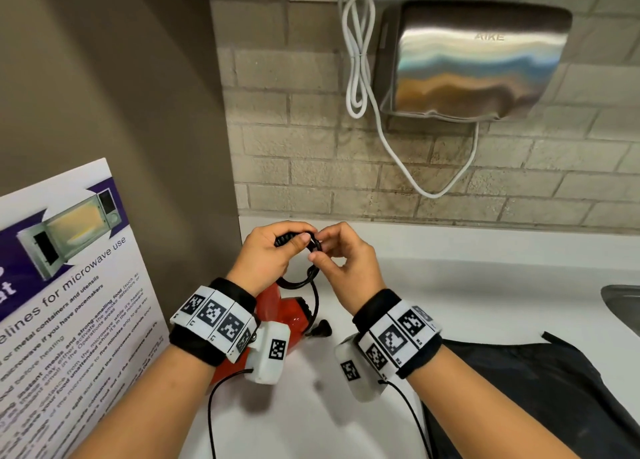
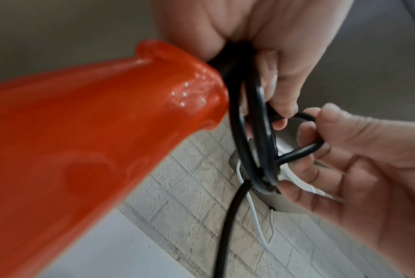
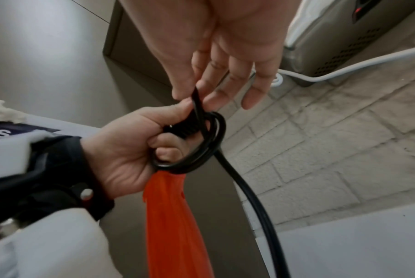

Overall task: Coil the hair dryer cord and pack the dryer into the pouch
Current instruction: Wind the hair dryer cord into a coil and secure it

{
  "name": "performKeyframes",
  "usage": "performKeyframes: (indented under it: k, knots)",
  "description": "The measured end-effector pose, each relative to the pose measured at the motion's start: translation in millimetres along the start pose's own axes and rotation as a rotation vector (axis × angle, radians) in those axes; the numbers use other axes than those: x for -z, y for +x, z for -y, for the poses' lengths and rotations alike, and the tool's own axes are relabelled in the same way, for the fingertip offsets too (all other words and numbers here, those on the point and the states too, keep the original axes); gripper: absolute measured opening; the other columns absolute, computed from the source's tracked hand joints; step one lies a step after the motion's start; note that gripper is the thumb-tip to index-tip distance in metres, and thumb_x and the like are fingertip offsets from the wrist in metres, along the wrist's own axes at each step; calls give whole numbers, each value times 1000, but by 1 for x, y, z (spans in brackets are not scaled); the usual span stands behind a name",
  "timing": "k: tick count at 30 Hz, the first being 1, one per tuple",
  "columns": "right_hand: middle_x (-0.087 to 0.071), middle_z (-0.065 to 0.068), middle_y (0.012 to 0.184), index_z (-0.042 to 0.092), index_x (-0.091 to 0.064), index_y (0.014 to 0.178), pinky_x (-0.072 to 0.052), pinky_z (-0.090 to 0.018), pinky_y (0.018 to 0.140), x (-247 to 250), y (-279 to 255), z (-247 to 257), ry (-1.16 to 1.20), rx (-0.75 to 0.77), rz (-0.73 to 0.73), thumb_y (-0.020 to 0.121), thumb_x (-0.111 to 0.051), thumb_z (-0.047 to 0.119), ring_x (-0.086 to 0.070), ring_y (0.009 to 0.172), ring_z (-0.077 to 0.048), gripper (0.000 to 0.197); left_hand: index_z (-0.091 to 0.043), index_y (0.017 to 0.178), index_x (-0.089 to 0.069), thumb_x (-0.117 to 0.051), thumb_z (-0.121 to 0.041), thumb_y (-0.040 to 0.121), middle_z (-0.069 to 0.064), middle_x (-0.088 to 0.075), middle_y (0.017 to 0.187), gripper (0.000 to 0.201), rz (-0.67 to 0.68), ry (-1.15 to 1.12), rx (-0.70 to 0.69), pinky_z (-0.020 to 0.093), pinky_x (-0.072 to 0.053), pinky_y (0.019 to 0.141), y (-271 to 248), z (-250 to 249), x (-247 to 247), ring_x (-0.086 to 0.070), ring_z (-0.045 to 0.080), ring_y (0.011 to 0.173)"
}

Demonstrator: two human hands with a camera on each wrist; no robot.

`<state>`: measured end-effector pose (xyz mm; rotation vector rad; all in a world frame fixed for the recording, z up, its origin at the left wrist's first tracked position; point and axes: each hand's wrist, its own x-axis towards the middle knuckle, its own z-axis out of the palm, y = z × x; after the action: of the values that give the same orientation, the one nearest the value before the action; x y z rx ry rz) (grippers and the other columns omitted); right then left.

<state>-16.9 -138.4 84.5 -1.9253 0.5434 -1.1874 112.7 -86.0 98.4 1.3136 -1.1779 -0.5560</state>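
Observation:
The red hair dryer hangs below my hands over the white counter, with its handle pointing up. My left hand grips the ribbed black cord end at the handle tip together with small loops of the black cord. My right hand pinches one loop of the cord between thumb and forefinger; its other fingers are straight. The rest of the cord trails down to the plug on the counter. The black pouch lies flat at the right, apart from both hands.
A steel hand dryer with a white cable hangs on the brick wall behind. A microwave poster leans at the left. A sink edge shows at the far right. The white counter runs between hands and sink.

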Motion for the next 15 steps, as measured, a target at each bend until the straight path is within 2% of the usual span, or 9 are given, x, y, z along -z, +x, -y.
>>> performKeyframes:
  k: [4,5,8,10,11,13,14,15]
  knots:
    - [-57,4,70,31,-47,64,-45,-11,63,-2,4,-6,44,-28,23,73,-71,0,-52,63,1,41,-27,82,-67,-59,-15,86,7,-59,64,15,22,26,-2,19,-31,38,-1,-1,2,-33,6,33]
    - [-56,4,67,29,-46,62,-45,-12,63,-3,6,-6,43,-22,46,71,-72,-1,-51,61,1,42,-25,82,-67,-60,-17,84,6,-58,63,11,34,21,4,19,-31,38,-1,-2,3,-33,7,33]
    - [-49,7,65,28,-41,60,-42,-10,64,-3,8,-7,-51,40,51,67,-75,-1,-47,61,1,45,-22,78,-66,-66,-12,79,-7,-56,49,10,62,-2,33,16,-32,36,-2,-3,4,-34,4,33]
    - [-50,6,79,29,-46,72,-38,-6,71,-5,8,-11,-135,68,33,67,-76,6,-46,72,4,38,-19,80,-65,-66,-6,78,-7,-58,51,13,92,0,28,15,-33,37,-3,-5,4,-37,2,35]
    - [-53,5,90,26,-51,86,-37,-5,77,-6,7,-14,-141,37,69,71,-74,9,-49,82,1,33,-16,82,-65,-66,-2,78,-8,-59,52,14,109,-9,19,13,-34,38,-4,-7,4,-40,1,36]
    - [-55,4,109,17,-44,120,-38,-12,90,-7,3,-22,-119,-101,227,81,-66,15,-53,100,-6,45,-6,88,-62,-62,7,78,-12,-61,52,17,124,-40,11,7,-37,42,-6,-10,4,-48,-3,39]
    - [-56,4,107,14,-39,127,-42,-18,91,-7,0,-26,-90,-158,309,86,-59,18,-56,100,-8,46,-5,90,-61,-61,9,77,-11,-60,51,19,116,-48,11,5,-38,43,-6,-9,4,-49,-4,40]
    - [-58,5,98,12,-40,127,-45,-19,86,-7,-4,-30,-83,-187,371,91,-52,21,-59,92,-6,40,-6,90,-62,-62,10,77,-11,-59,53,21,103,-43,9,6,-38,43,-5,-8,4,-48,-4,39]
